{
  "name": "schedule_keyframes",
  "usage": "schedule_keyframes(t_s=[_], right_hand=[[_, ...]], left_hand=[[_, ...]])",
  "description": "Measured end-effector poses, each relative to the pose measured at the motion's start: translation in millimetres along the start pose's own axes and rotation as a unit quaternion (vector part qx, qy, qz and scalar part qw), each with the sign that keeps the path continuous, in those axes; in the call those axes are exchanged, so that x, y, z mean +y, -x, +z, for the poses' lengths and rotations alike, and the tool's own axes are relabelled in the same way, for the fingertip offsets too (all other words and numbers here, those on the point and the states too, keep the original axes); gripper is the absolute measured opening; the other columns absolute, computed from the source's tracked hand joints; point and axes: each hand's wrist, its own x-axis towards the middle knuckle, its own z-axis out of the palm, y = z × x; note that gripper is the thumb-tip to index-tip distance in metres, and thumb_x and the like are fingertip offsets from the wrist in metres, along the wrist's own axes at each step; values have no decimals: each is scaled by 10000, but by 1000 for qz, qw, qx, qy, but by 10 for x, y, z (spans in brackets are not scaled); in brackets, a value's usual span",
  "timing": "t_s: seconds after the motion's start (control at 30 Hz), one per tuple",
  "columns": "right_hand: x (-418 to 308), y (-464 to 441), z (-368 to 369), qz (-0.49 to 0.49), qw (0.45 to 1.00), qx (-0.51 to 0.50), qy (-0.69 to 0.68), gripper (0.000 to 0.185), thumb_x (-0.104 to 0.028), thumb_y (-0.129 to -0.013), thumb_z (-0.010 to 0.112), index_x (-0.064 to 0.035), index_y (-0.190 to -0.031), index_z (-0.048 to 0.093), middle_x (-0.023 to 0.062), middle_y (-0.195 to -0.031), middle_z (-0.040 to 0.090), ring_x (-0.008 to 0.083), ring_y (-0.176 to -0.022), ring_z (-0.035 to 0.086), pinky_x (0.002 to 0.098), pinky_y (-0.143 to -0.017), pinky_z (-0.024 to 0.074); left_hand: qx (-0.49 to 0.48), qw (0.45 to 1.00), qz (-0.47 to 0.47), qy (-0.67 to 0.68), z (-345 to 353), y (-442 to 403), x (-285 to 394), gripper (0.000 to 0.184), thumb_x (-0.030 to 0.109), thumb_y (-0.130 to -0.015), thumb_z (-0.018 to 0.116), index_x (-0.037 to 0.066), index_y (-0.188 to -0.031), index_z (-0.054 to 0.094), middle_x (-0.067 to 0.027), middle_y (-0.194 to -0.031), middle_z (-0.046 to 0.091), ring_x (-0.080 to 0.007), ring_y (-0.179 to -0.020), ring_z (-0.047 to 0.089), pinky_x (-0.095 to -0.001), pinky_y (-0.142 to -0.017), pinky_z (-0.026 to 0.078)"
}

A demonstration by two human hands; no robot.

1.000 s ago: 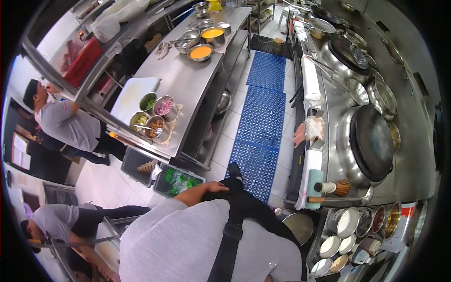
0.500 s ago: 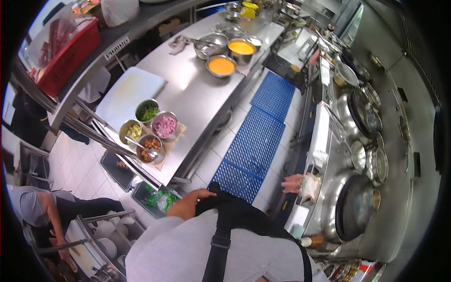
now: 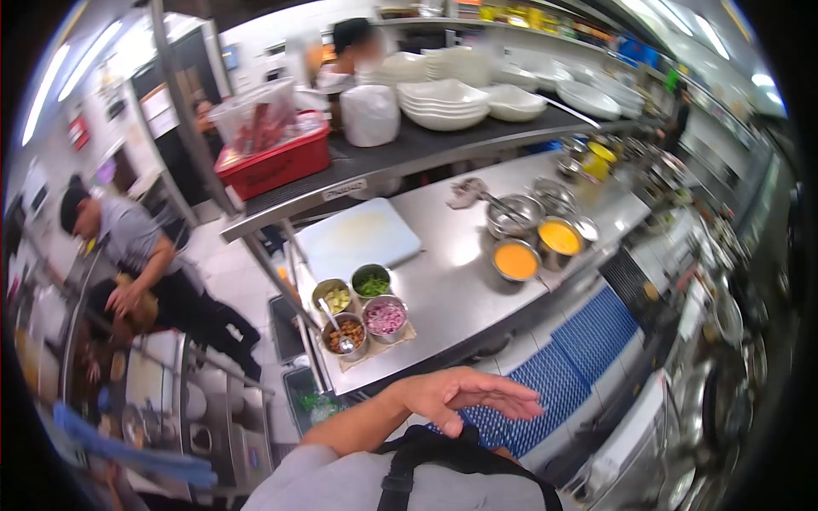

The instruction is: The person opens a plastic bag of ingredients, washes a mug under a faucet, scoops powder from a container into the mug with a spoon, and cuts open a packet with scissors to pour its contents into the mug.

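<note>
Directions are by the clock on the picture, counted from the left hand (image 3: 473, 399) unless I say another centre. The left hand is in the air in front of the body, with long fingers lying nearly side by side and the thumb separated from them; it holds nothing. The right hand is not clearly seen, so I cannot tell its state. The onion pot (image 3: 385, 318), with chopped pink-purple pieces, stands at 10 to 11 o'clock on the steel counter (image 3: 443, 302), near its edge and apart from the hand. Counted from this pot, the greens pot (image 3: 371, 281) is between 11 and 12 o'clock, the pot of pale cubes (image 3: 337, 298) at 10, and the pot of brown pieces (image 3: 345, 335) at 8, with a spoon (image 3: 331, 315) leaning in it. A cloth (image 3: 394, 335) lies under the onion pot. The white board (image 3: 358, 238) is at 11 o'clock, and the bowl of orange liquid (image 3: 515, 261) at between 12 and 1, beside the pot of yellow liquid (image 3: 560, 237). Blue mats (image 3: 558, 366) lie on the floor at 2 to 3 o'clock. Stacked plates (image 3: 443, 105) are at 12 on the shelf (image 3: 409, 157), and another person (image 3: 136, 243) bends at 10.
</note>
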Motion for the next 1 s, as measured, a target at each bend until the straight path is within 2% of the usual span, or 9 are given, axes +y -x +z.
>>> schedule_keyframes(t_s=[0.1, 0.27, 0.57, 0.73, 0.77, 0.8, 0.87, 0.97, 1.0], right_hand=[[-313, -389, -314, -30, 998, -48, 34, 312, -271, -909, 670, -36, -1094, 757, 94, -989, 758, 226, -888, 710, 363, -792, 564], [-998, -734, -497, -97, 983, -139, 64, 343, -288, -939, 666, -34, -1160, 727, 95, -1052, 746, 217, -942, 699, 363, -836, 558], [-2155, -508, -423, -213, 923, -302, 107, 407, -319, -993, 658, -31, -1280, 672, 95, -1164, 724, 202, -1039, 679, 362, -914, 547], [-3576, 138, -404, -397, 859, -311, 92, 446, -336, -1023, 654, -29, -1347, 641, 95, -1226, 712, 193, -1092, 668, 361, -958, 541], [-4038, 238, -377, -439, 841, -306, 78, 467, -351, -979, 697, 0, -1284, 664, 71, -1018, 734, 154, -870, 677, 302, -785, 561], [-4585, 899, -540, -513, 815, -258, 77, 474, -332, -960, 721, -17, -1309, 658, 105, -1105, 732, 191, -965, 679, 320, -868, 552], [-5483, 1929, -866, -697, 693, -156, 102, 523, -261, -887, 798, -36, -1333, 642, 157, -1245, 682, 248, -1172, 636, 388, -1007, 501], [-6529, 2927, -1028, -894, 438, 66, 75, 561, -133, -816, 831, -50, -1331, 623, 159, -1326, 628, 369, -1302, 536, 431, -1074, 447], [-6839, 3087, -983, -906, 406, 111, 44, 572, -155, -819, 831, -45, -1338, 618, 192, -1363, 595, 395, -1316, 514, 456, -1103, 415]], left_hand=[[-65, 982, 141, -107, 553, -785, 764, 1058, 624, -817, 793, -56, -1533, 412, -366, -1487, 451, -475, -1403, 456, -560, -1138, 378], [-171, 924, 321, -121, 862, -1734, 540, 973, 519, -829, 833, -128, -1464, 479, -363, -1478, 453, -454, -1342, 507, -509, -1086, 430], [-136, 931, 266, -208, 505, -1752, 426, 1008, 494, -796, 869, -161, -1446, 464, -341, -1419, 538, -474, -1287, 548, -528, -1048, 457], [-93, 911, 296, -270, 855, -1599, 536, 1114, 578, -767, 860, -177, -1462, 426, -350, -1466, 501, -476, -1284, 555, -506, -1047, 466], [-100, 904, 319, -266, 876, -1568, 527, 1117, 579, -767, 860, -179, -1462, 424, -351, -1468, 499, -477, -1292, 552, -502, -1051, 464], [-103, 901, 324, -269, 900, -1488, 540, 1119, 578, -769, 859, -184, -1461, 420, -351, -1470, 497, -476, -1298, 549, -499, -1054, 463], [-96, 900, 316, -286, 967, -1204, 577, 1122, 576, -777, 855, -194, -1461, 409, -351, -1473, 495, -475, -1308, 545, -493, -1060, 461], [-25, 915, 279, -289, 1249, -642, 693, 1039, 566, -799, 842, -146, -1455, 462, -357, -1474, 489, -496, -1300, 546, -510, -1062, 458], [-19, 912, 270, -309, 1350, -485, 732, 1053, 582, -796, 833, -142, -1459, 452, -371, -1482, 456, -513, -1310, 517, -529, -1070, 439]])
